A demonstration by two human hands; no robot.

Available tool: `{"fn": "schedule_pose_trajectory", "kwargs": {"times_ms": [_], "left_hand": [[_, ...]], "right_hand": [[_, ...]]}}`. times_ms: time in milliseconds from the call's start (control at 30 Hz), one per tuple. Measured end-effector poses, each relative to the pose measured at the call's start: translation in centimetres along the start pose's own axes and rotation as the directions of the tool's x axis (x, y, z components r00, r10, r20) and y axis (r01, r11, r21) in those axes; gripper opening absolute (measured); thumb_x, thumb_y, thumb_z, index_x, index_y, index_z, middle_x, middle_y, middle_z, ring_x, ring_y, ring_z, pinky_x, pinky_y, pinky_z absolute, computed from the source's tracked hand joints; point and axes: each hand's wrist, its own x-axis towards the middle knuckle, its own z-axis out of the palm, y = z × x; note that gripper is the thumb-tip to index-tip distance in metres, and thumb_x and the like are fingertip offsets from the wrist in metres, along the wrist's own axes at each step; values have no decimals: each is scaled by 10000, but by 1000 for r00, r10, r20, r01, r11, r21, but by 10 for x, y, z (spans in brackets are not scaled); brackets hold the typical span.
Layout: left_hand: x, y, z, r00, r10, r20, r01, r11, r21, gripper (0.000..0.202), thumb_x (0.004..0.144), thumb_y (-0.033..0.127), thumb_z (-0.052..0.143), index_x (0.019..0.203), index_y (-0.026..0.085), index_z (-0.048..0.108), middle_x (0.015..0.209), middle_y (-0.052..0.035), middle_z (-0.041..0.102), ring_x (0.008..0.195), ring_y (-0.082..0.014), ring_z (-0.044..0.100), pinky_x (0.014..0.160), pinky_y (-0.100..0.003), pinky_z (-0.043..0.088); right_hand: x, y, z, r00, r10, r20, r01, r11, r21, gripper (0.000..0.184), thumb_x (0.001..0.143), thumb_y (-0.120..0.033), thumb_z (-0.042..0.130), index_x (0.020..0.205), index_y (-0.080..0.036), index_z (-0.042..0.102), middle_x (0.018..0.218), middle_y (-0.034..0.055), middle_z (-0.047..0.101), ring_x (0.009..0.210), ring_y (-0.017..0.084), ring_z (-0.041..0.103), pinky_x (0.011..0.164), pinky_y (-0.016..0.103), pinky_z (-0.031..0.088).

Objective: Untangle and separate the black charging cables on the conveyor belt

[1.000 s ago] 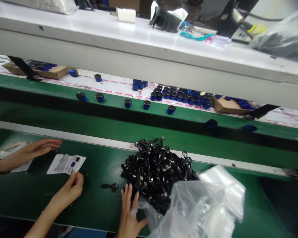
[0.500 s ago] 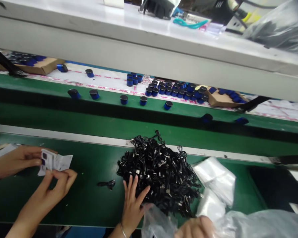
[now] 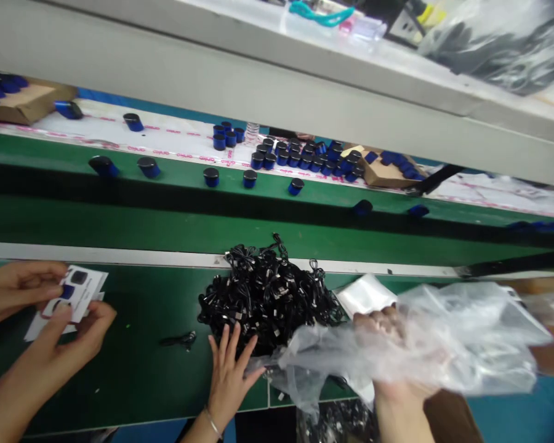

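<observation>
A heap of coiled black cables (image 3: 263, 295) lies on the green bench (image 3: 133, 369) in front of me. My left hand (image 3: 228, 375) rests flat at the heap's near edge, fingers spread and touching the cables, holding nothing. To the right, my right hand (image 3: 384, 326) grips a big crumpled clear plastic bag (image 3: 466, 344) and holds it up over the bench edge. The bag covers part of the hand and the heap's right side.
A co-worker's two hands (image 3: 69, 332) at the left hold a printed leaflet (image 3: 78, 284). One loose cable (image 3: 180, 339) lies apart. Flat clear bags (image 3: 362, 294) sit behind the heap. Several blue cylinders (image 3: 249, 178) stand on the far belt, with cardboard boxes (image 3: 383, 175) and a white shelf (image 3: 258, 80) above.
My right hand has come into view and lifted the plastic bag up and to the right. The co-worker picked up the leaflet. My view shifted right and down.
</observation>
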Motion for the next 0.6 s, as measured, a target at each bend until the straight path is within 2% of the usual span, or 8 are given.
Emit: {"fn": "schedule_pose_trajectory", "kwargs": {"times_ms": [67, 133, 300, 367, 433, 467, 533, 600], "left_hand": [[2, -4, 2, 1000, 16, -7, -16, 1000, 4, 738, 814, 296, 597, 1393, 368, 145, 1526, -12, -46, 1380, -317, 18, 1065, -621, 46], [2, -4, 1, 999, 32, -6, -32, 999, 7, 727, 825, 243, 583, 1394, 364, 148, 1526, -17, -28, 1379, -323, 25, 1063, -624, 37], [-3, 7, -17, 998, -9, -56, 7, 999, -46, 788, 807, 225, 599, 1413, 321, 104, 1524, -38, -5, 1369, -363, 49, 1038, -673, 87], [7, 10, -30, 998, 3, -61, -14, 982, -189, 852, 788, 206, 622, 1412, 341, 58, 1523, -11, -14, 1374, -336, 49, 1056, -657, 78], [33, 14, -45, 984, 152, 96, -91, 883, -461, 809, 784, 214, 636, 1399, 374, 136, 1512, -9, 135, 1359, -321, 150, 1074, -624, 135], [51, 17, -54, 957, 237, 170, -112, 836, -538, 661, 806, 273, 613, 1372, 345, 280, 1436, -29, 354, 1303, -308, 322, 1071, -567, 254], [93, 26, -73, 894, 365, 262, -123, 760, -638, 365, 928, 361, 358, 1252, 275, 503, 1161, -20, 631, 1144, -236, 539, 995, -439, 442], [133, 35, -91, 794, 358, 491, 185, 628, -756, 691, 931, 434, 0, 1133, 184, 612, 1037, -56, 679, 1169, -236, 508, 1019, -479, 405]], "right_hand": [[14, -20, 8, 998, 14, -64, 2, 970, 245, 264, 590, -438, 619, 706, -223, 519, 558, -52, 466, 489, 124, 444, 461, 276, 429], [27, -38, 7, 997, -14, -76, 40, 938, 345, 222, 584, -367, 617, 663, -196, 498, 566, -49, 470, 512, 122, 455, 493, 286, 446], [57, -68, -22, 963, -173, -208, 229, 932, 281, 152, 670, -332, 557, 641, -184, 535, 592, -20, 543, 553, 141, 520, 557, 313, 485], [60, -70, -32, 951, -187, -246, 245, 943, 228, 119, 665, -321, 572, 651, -203, 568, 587, -30, 583, 553, 148, 547, 555, 303, 494], [51, -62, -34, 966, -117, -230, 161, 970, 182, 92, 657, -306, 606, 666, -214, 597, 560, -39, 600, 548, 162, 567, 558, 307, 503], [42, -54, -33, 976, -60, -210, 95, 983, 160, 87, 659, -291, 623, 680, -208, 613, 549, -32, 606, 554, 173, 579, 572, 317, 508], [17, -34, -29, 983, 54, -173, -35, 993, 112, 82, 678, -264, 645, 699, -185, 640, 531, -10, 619, 561, 191, 600, 602, 335, 516], [-13, -11, -28, 963, 234, -132, -231, 972, 42, 104, 698, -228, 655, 739, -133, 665, 556, 38, 647, 614, 228, 633, 649, 368, 517]]}}
